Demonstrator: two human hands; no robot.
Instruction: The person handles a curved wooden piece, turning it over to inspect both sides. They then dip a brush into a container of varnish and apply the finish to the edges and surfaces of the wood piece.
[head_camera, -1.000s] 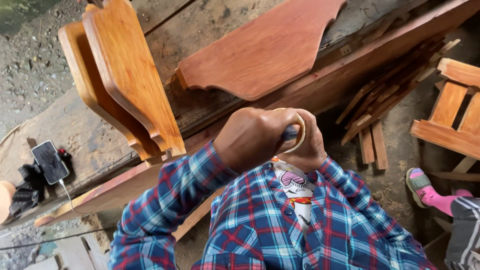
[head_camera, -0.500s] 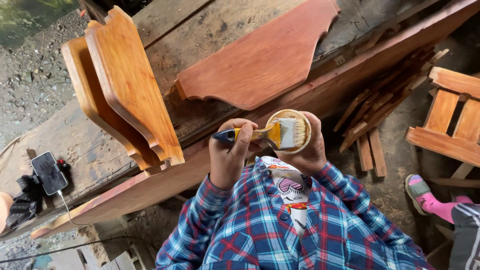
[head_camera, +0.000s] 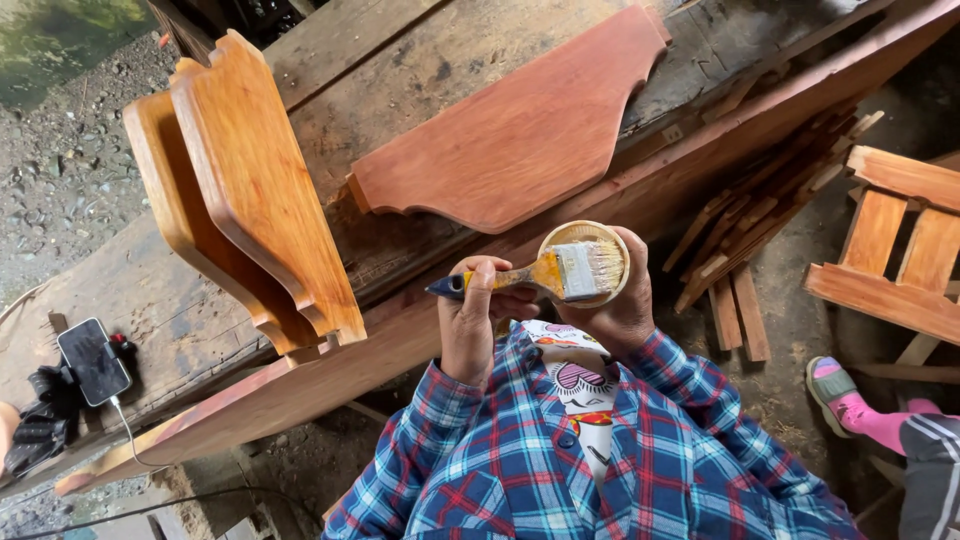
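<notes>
Crosswise, the left hand (head_camera: 478, 318) grips the yellow-handled flat paintbrush (head_camera: 545, 277), bristles lying rightward over the small round tub (head_camera: 608, 238) clasped by the right hand (head_camera: 622, 312).

A flat shaped wooden panel (head_camera: 520, 130) at upper centre, stained reddish-brown, smooth with a dull satin sheen; two upright curved wooden pieces (head_camera: 255, 200) at left, orange-toned, smooth and glossy with varnish; the plank tabletop (head_camera: 420, 60) beneath them raw grey wood, rough, stained and matt; a brush (head_camera: 545, 277) at centre with pale, wet-looking bristles, a yellow-smeared ferrule and a dark handle; a small round cup (head_camera: 585, 235), tan and smeared; soft checked cloth shirt (head_camera: 520, 460) at the bottom; bare matt wooden slats (head_camera: 760, 220) at right; a glossy dark phone (head_camera: 93, 360) at lower left.
</notes>
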